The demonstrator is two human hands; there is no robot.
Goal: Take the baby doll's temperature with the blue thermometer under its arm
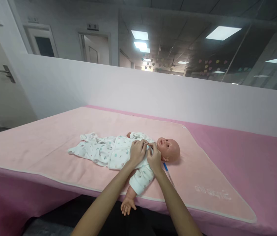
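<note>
A baby doll (169, 149) lies on its back on a pale pink mat (55, 147), head to the right. It wears a white patterned romper (106, 152). My left hand (138, 152) and my right hand (154, 157) meet at the garment's collar just below the doll's chin, and both pinch the fabric there with closed fingers. One doll arm (135, 190) hangs over the front edge of the table. A blue pen (166, 168) lies on the mat beside my right wrist.
The mat covers a table with a darker pink cloth (251, 157). A low white partition wall (153, 91) runs behind the table. Glass panes and doors stand beyond it. A door with a handle (6, 73) is at the left.
</note>
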